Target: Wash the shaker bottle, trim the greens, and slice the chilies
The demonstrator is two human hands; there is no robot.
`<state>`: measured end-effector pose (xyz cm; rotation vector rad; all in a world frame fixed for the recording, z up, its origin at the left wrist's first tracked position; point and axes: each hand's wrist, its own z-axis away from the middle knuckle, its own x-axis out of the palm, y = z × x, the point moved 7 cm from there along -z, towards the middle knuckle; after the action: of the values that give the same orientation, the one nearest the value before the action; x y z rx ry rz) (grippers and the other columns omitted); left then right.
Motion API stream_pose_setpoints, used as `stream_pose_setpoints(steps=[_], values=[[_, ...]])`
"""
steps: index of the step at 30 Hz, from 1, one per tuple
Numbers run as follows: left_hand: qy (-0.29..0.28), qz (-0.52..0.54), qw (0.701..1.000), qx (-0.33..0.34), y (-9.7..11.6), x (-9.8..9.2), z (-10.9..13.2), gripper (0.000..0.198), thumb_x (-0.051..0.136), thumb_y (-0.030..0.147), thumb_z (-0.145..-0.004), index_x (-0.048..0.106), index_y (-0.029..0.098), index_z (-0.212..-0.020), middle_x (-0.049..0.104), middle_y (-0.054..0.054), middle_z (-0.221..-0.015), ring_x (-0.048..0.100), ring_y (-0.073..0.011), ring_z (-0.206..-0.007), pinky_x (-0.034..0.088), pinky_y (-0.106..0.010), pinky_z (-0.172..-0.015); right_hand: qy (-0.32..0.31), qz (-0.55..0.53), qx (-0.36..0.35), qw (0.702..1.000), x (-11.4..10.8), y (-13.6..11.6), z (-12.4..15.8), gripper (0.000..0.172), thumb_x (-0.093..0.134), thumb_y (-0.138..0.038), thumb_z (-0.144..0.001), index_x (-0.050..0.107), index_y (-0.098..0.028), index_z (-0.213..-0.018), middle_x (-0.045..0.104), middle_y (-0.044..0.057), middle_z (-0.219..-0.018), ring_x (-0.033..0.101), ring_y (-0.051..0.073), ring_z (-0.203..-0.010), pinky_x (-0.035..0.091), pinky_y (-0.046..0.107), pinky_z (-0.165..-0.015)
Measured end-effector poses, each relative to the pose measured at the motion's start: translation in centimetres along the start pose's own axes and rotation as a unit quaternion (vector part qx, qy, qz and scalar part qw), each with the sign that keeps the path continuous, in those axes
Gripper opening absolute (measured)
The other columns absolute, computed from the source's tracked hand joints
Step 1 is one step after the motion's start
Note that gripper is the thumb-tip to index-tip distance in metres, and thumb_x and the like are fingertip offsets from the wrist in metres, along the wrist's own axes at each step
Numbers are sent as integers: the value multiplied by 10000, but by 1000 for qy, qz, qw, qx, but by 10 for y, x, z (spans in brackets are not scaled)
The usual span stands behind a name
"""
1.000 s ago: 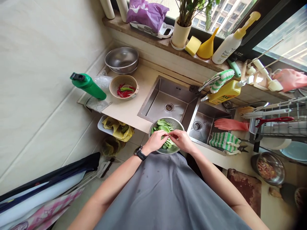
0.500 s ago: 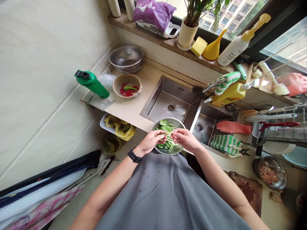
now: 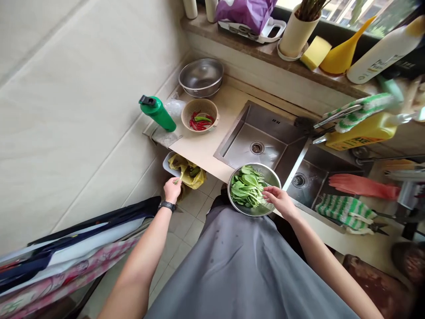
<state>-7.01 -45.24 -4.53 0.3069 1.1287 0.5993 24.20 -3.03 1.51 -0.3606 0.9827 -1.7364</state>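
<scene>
My left hand (image 3: 171, 190), wearing a black watch, pinches a short pale green vegetable stem (image 3: 179, 176). It is at the near edge of a white bin (image 3: 170, 165) lined with a yellow bag (image 3: 196, 180), below the counter's left end. A metal colander (image 3: 275, 178) of leafy greens (image 3: 247, 184) rests against my grey apron at the counter's front edge. Over the colander's right side is my right hand (image 3: 280, 201), its fingers loosely bent and apart, with nothing visible in them.
Behind the colander is a double steel sink (image 3: 245, 133). On the counter stand a basket of chillies (image 3: 202, 123), a steel bowl (image 3: 201, 75) and a green bottle (image 3: 159, 115). Pink gloves (image 3: 361, 185) and a striped cloth (image 3: 345, 210) lie at right.
My left hand has moved left and away from the colander to the bin, carrying a stem piece. My right hand has separated from it and stays over the colander. The view has shifted.
</scene>
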Motion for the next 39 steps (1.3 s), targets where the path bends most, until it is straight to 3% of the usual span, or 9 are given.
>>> stream_pose_setpoints(steps=[3, 6, 11, 17, 24, 28, 32, 36, 39], values=[[6, -95, 993, 68, 25, 14, -6, 491, 747, 354, -784, 642, 116, -1201, 690, -199, -1220, 620, -352, -1198, 499, -464, -1016, 50, 149, -57, 986, -9, 0, -10, 323, 595, -439, -877, 677, -188, -1063, 746, 75, -963, 699, 212, -856, 570, 378, -823], [-16, -79, 975, 205, 71, 44, 30, 452, 645, 371, -886, 604, 115, -1256, 609, -215, -1318, 625, -330, -1189, 507, -470, -1030, 86, 309, -120, 940, -8, -3, -19, 371, 564, -332, -899, 641, -153, -1216, 697, 151, -1217, 662, 268, -1083, 529, 438, -966], [-250, 32, 919, 303, 124, 120, 137, 377, 551, 425, -977, 579, 173, -1256, 629, -131, -1194, 694, -176, -812, 595, -359, -797, 45, 456, -175, 872, 29, -9, -29, 641, 697, -354, -855, 528, -95, -1416, 510, 209, -1484, 483, 347, -1341, 421, 449, -1119], [-101, -88, 887, 442, 172, 122, 192, 372, 546, 237, -958, 540, 175, -1325, 556, -178, -1297, 565, -307, -1185, 491, -501, -1031, 62, 489, -111, 863, 23, -13, -28, 335, 416, -193, -1011, 649, -156, -1250, 659, 138, -1206, 643, 230, -1078, 503, 295, -892], [-225, -239, 741, 586, 194, 164, 225, 377, 549, 163, -934, 600, 204, -1305, 538, -128, -1452, 469, -316, -1313, 475, -479, -1040, 9, 570, -35, 821, 0, -2, -22, 291, 464, -99, -948, 689, -165, -1121, 693, 124, -1052, 707, 236, -866, 484, 285, -709], [-233, -265, 740, 573, 186, 178, 224, 350, 576, 157, -919, 619, 192, -1265, 565, -138, -1414, 487, -319, -1293, 494, -481, -1011, -12, 538, -55, 841, 11, -1, -27, 178, 579, -194, -939, 717, -179, -1052, 718, 122, -1063, 710, 249, -932, 489, 286, -752], [-233, -239, 753, 566, 187, 172, 224, 363, 579, 140, -916, 617, 195, -1274, 566, -141, -1410, 487, -315, -1310, 485, -500, -1041, 46, 418, -60, 905, -9, -4, -25, 185, 555, -171, -926, 736, -195, -896, 759, 92, -968, 707, 213, -895, 498, 292, -806], [-227, -151, 790, 549, 200, 158, 226, 305, 545, 167, -953, 634, 181, -1244, 600, -145, -1352, 515, -310, -1299, 483, -513, -1069, 94, 142, -40, 985, -48, -1, -15, 140, 654, -310, -839, 715, -196, -893, 758, 55, -820, 701, 198, -779, 544, 311, -747], [-273, -29, 821, 500, 212, 158, 229, 257, 523, 221, -983, 646, 179, -1206, 655, -122, -1228, 635, -249, -1129, 544, -443, -1009, 41, -84, -6, 996, -44, 5, -9, 328, 786, -427, -708, 691, -183, -906, 746, 54, -797, 710, 205, -791, 565, 312, -718]])
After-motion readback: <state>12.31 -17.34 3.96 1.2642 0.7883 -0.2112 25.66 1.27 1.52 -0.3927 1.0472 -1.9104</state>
